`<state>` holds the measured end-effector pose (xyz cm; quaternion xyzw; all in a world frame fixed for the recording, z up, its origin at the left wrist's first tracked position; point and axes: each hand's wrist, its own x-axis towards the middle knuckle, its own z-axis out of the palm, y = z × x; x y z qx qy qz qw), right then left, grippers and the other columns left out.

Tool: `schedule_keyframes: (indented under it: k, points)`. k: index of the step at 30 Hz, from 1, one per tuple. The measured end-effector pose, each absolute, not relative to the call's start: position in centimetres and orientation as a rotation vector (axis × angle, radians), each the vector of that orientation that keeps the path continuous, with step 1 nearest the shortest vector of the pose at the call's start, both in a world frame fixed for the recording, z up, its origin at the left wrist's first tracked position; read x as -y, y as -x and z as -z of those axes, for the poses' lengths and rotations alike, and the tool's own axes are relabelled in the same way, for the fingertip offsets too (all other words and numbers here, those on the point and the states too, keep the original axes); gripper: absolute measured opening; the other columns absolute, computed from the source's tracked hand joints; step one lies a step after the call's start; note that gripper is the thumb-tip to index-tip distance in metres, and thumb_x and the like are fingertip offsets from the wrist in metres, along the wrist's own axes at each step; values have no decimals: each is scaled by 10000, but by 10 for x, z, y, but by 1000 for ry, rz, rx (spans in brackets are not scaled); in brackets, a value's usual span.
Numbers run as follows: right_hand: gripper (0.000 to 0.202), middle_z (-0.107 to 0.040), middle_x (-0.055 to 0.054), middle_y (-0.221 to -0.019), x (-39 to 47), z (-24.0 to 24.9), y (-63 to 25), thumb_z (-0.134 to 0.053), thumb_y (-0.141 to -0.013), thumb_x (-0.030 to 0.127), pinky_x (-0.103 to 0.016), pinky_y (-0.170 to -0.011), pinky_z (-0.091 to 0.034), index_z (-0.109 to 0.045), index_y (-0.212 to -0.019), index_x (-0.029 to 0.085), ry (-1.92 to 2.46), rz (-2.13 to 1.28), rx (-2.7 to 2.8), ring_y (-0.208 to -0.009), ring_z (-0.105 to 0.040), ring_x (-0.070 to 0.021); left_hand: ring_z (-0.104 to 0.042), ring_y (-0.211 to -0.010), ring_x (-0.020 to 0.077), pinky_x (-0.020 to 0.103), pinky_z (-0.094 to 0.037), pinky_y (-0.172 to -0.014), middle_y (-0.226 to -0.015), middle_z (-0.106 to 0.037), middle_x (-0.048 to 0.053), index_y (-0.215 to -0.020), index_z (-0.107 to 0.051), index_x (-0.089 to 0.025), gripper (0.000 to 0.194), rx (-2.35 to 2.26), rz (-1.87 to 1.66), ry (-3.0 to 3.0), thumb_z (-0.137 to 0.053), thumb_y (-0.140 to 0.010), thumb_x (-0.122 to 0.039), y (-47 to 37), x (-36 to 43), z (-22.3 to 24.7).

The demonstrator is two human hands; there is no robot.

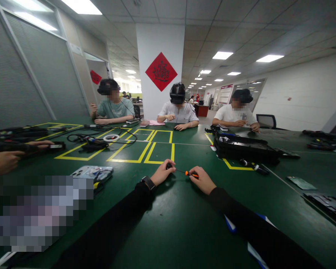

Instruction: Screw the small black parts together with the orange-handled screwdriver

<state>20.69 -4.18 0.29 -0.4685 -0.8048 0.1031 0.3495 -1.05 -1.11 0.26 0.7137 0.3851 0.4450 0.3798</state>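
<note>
Holding the orange-and-black screwdriver (188,173) by its handle in my right hand (203,180), fingers closed on it, thin shaft toward my left hand (162,173). Left is pinching a small dark piece (168,166); shaft runs up close, and from my remote seat I can't tell if they touch. All of it sits over the middle of the green table (168,231), on the near-edge side of the yellow tape outlines (159,162). Black watch (148,182) on left wrist. Blue-and-white packet (231,224) partly under my right forearm, toward the near edge. Left of my left hand: pale blue pack (92,172). Black cables (100,140) and a white ring (111,138) lie toward the far left corner. At the left edge another person's hands (4,162) hold a long black thing (30,149). Right side: long black case (245,146), black-and-white item (260,168) just beside it, pale green packet (301,183) nearer the right edge. Three headset-wearing co-workers (182,114) sit along the far edge.
</note>
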Motion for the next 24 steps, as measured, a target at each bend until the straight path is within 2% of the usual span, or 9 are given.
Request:
schedule_keyframes:
  k: [3, 8, 13, 17, 21, 24]
  points:
    - [134, -541, -32, -837, 44, -4, -206, -552, -708, 233, -291, -729, -378, -552, -830, 176, 1220, -267, 2084, -813, -466, -160, -527, -719, 127, 272, -398, -721, -762, -557, -11, -922, -489, -184, 232, -974, -1135, -1824, -519, -709, -272, 10, 11, -2]
    - [155, -546, -35, -799, 42, -4, -205, -429, -794, 204, -297, -757, -363, -578, -769, 172, 1210, -276, 2109, -808, -471, -152, -527, -730, 127, 274, -398, -734, -765, -559, -10, -924, -490, -184, 227, -976, -1131, -1825, -511, -707, -245, 10, 13, -5]
    - [87, -541, -32, -822, 43, -3, -205, -500, -739, 196, -295, -743, -371, -559, -799, 175, 1179, -269, 2095, -806, -471, -156, -532, -733, 129, 278, -401, -732, -778, -558, -5, -919, -491, -182, 232, -1002, -1146, -1819, -518, -711, -282, 10, 12, -4]
    - [144, -541, -30, -844, 45, -4, -204, -560, -698, 224, -288, -728, -377, -541, -833, 180, 1194, -272, 2082, -805, -471, -159, -532, -720, 124, 274, -404, -724, -783, -558, -8, -913, -494, -185, 239, -992, -1151, -1819, -535, -702, -290, 10, 10, -1]
    - [134, -546, -34, -807, 45, -6, -204, -450, -787, 245, -295, -748, -369, -566, -786, 176, 1213, -284, 2082, -807, -473, -156, -533, -727, 126, 275, -402, -730, -780, -560, -7, -913, -500, -184, 238, -1009, -1138, -1806, -536, -697, -278, 10, 10, -2]
    - [164, -546, -34, -795, 44, -6, -204, -420, -800, 218, -300, -762, -365, -570, -748, 174, 1199, -281, 2106, -807, -474, -154, -536, -730, 128, 279, -401, -738, -780, -560, -7, -908, -502, -186, 228, -1013, -1149, -1795, -529, -701, -278, 10, 10, -2]
